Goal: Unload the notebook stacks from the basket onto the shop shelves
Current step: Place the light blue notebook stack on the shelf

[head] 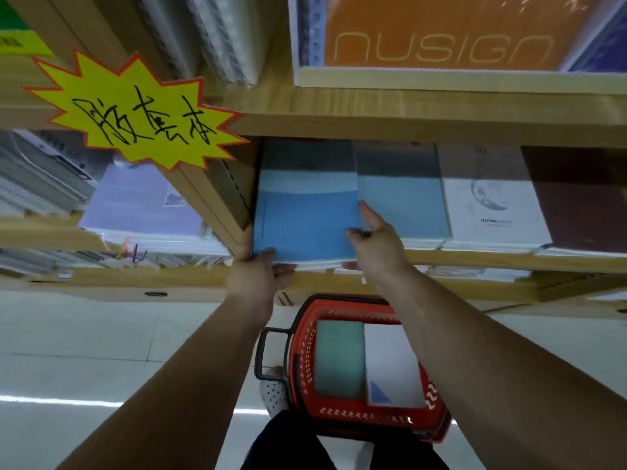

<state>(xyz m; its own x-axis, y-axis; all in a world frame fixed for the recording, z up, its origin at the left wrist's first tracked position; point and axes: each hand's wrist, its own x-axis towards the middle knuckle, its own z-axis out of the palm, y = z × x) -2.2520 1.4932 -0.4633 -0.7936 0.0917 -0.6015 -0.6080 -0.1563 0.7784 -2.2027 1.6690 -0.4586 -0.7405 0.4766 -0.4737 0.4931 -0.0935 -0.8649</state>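
Hands (pixel 255 279) (pixel 376 247) on blue notebooks (pixel 305 222) under "nusign" cover (pixel 441 32)

The notebook stack (pixel 305 218) lies on the shelf (pixel 475 261) between the left grip (pixel 258 276) and the right grip (pixel 376 245). Right of the right grip sit 3 neighbouring stacks (pixel 403 205). Below both grips the basket (pixel 303 378) stands on the floor (pixel 84 334), 2 further stacks (pixel 339 361) inside.

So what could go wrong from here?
The blue notebook stack overhangs the wooden shelf edge, gripped by the left hand and right hand; released now, it might tip toward the red plastic basket. The right hand also crowds the neighbouring grey-blue stack and could knock it askew.
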